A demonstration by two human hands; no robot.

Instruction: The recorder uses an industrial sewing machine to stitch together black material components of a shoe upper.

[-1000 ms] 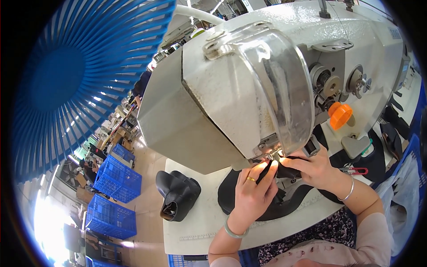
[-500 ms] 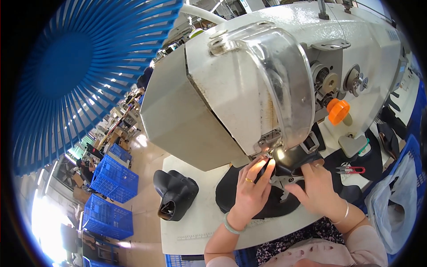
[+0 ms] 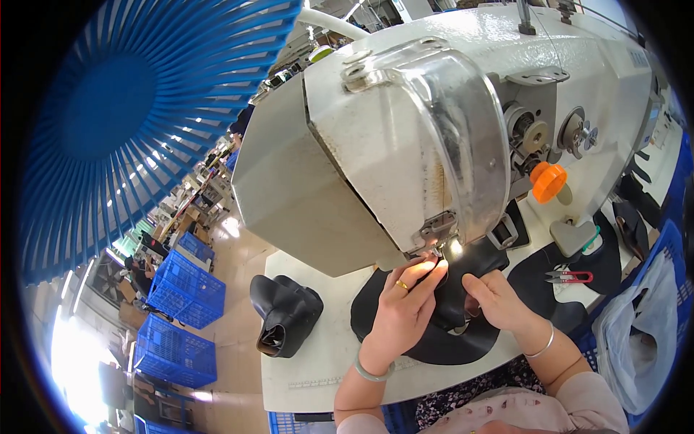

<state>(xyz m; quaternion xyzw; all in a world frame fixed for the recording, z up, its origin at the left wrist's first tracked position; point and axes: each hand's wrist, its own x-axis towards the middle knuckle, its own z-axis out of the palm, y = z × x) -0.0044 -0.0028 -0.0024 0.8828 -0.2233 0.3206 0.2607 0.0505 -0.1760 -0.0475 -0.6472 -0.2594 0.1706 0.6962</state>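
Note:
A black leather piece (image 3: 451, 298) lies under the sewing machine head (image 3: 405, 159), beside its lit needle area. My left hand (image 3: 406, 304) presses its fingertips together on the leather's left side, close to the presser foot. On the other side my right hand (image 3: 499, 300) pinches the leather's edge between thumb and fingers. The needle tip is hidden by my left fingers and the machine. Under my hands a round black mat or panel (image 3: 448, 351) spreads on the white table (image 3: 318, 394). A folded black leather shoe upper (image 3: 289, 311) stands to the left.
Red-handled thread snips (image 3: 571, 277) lie at the right among black cut pieces. A clear plastic bag (image 3: 629, 347) hangs in a blue crate at the right edge. A blue fan (image 3: 108, 108) fills the upper left; blue crates (image 3: 177, 351) stand on the floor beyond the table.
My right hand has shifted left and regripped with its thumb on the leather. The leather has swung toward me and now covers the metal plate that showed between my hands.

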